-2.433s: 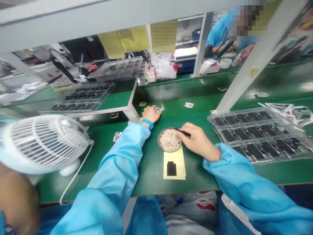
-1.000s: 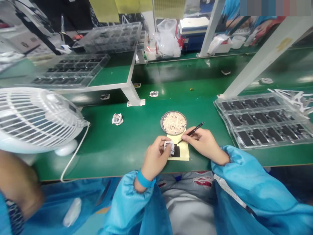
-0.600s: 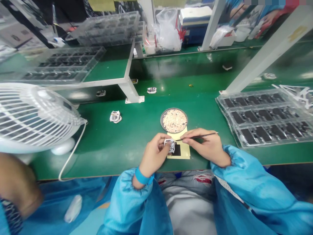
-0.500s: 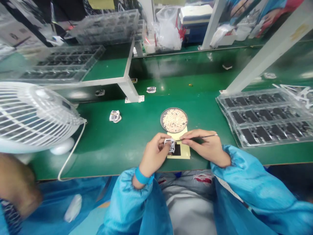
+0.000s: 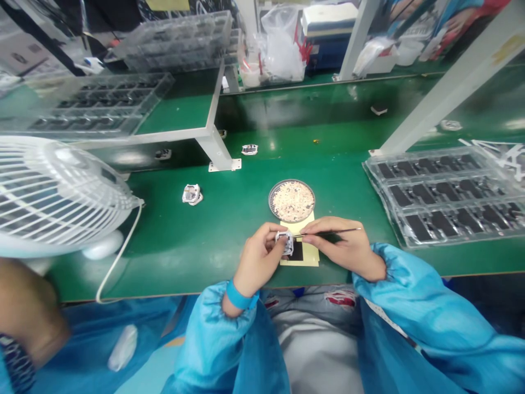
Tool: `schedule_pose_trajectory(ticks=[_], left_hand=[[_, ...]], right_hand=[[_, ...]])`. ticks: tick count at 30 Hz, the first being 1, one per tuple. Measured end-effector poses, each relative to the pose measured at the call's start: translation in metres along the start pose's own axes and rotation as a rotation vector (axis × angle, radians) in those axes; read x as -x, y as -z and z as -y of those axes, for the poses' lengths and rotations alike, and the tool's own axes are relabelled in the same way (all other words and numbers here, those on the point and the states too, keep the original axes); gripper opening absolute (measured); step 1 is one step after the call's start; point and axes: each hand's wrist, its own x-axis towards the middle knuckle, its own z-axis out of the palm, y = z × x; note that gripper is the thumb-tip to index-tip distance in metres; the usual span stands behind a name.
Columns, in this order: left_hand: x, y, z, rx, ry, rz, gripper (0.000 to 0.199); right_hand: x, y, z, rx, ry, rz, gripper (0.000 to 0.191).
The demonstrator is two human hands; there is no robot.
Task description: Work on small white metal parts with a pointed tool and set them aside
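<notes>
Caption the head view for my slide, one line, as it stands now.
Left hand holds a small white part while right hand points tweezers at it, over a yellow card.

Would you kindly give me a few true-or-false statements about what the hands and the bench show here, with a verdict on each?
1. The left hand pinches a small white part. True.
2. The right hand holds scissors. False: it holds slim black tweezers.
3. The round dish holds blue beads. False: it holds pale, speckled granules.
4. A white desk fan stands on the green bench, to the left of the hands. True.
5. The clear trays on the right hold white parts. False: they hold rows of black parts.
</notes>
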Motion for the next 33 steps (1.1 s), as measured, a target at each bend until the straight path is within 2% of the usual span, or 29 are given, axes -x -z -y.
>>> schedule_pose_trajectory(ticks=[6,12,16,22,26,30,33], left_hand=[[0.001,-0.001,-0.008,0.034,-0.005,-0.023,0.028],[0.002,0.000,-0.012,0.026,-0.026,-0.043,0.030],[0.002,0.001,-0.009,-0.020,-0.049,-0.051,0.028],[0.002,0.002,-0.006,0.001,-0.049,-0.055,0.028],[0.003,0.002,-0.005,-0.011,-0.051,-0.057,0.029],[0.007,0.003,-0.005,-0.133,-0.176,-0.009,0.025],[0.009,0.003,-0.006,-0.228,-0.252,0.050,0.023]], right_hand=[[0.001,0.003,0.004,0.053,-0.075,0.046,0.012],[0.002,0.002,0.000,0.005,-0.078,0.126,0.017],[0.001,0.001,0.000,-0.058,-0.070,0.136,0.017],[0.003,-0.001,0.002,-0.132,-0.035,0.154,0.009],[0.004,0.000,0.004,-0.272,-0.226,0.130,0.008],[0.005,0.006,0.002,-0.444,-0.482,0.188,0.020],[0.011,0.011,0.001,-0.494,-0.523,0.236,0.026]])
